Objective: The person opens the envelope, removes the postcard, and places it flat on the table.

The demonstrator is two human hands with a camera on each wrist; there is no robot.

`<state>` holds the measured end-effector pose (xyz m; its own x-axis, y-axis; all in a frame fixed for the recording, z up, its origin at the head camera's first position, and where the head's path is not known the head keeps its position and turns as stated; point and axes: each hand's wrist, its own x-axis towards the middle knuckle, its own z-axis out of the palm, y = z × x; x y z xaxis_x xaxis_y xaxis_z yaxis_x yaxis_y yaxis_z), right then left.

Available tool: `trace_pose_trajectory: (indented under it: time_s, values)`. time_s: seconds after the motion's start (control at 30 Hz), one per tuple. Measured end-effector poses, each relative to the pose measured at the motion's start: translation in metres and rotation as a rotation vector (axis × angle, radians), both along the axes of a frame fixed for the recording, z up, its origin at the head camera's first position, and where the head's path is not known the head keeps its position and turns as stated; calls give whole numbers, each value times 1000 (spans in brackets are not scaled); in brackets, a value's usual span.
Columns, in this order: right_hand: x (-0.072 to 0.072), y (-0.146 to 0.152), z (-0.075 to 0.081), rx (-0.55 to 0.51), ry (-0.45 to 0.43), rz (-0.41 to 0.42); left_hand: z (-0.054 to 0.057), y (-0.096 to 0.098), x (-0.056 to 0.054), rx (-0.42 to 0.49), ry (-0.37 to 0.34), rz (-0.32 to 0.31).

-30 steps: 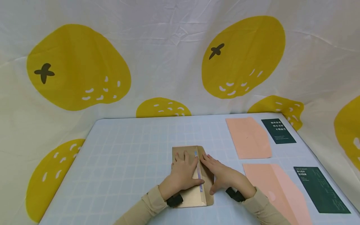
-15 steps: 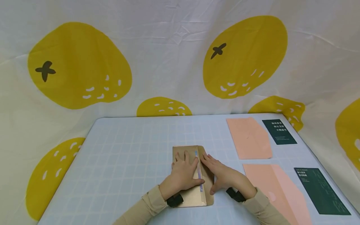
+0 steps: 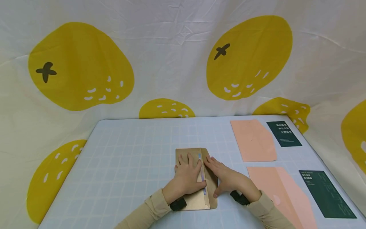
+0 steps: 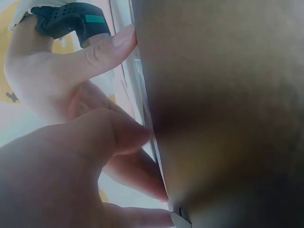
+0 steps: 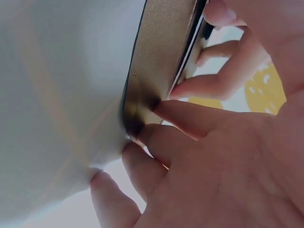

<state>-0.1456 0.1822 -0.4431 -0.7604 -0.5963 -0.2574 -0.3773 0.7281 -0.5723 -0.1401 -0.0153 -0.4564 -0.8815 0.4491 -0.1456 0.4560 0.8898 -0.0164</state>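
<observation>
A gold-brown envelope lies on the table in front of the person, its flap opened out to the right. Along the flap's fold runs a thin bluish-purple strip. The left hand rests on the envelope body with fingers spread, the thumb reaching across the strip. The right hand lies over the flap, fingertips near the fold and thumb at the flap's outer edge. In the right wrist view, fingertips of the right hand touch the brown flap. The left wrist view shows the envelope's surface close up.
A pink envelope lies at the back right, with a dark green printed card beside it. Nearer, another pink envelope lies partly under the right forearm, and a larger green card sits by the table's right edge.
The left thumb has shifted very slightly leftward over the strip. The envelope and the right hand stay in place.
</observation>
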Motion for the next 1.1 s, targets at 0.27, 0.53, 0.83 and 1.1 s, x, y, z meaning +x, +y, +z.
trace_pose_trajectory:
  time_s: [0.27,0.53,0.83,1.1]
  values:
    - [0,0,0,3,-1,3,-1,2,2,-4,26,15]
    - [0,1,1,-5,1,14,-6,5,3,-2,54,37]
    - [0,1,2,-9,0,18,-11,7,4,9,109,53]
    - [0,2,3,-11,-1,25,-14,8,5,40,116,61]
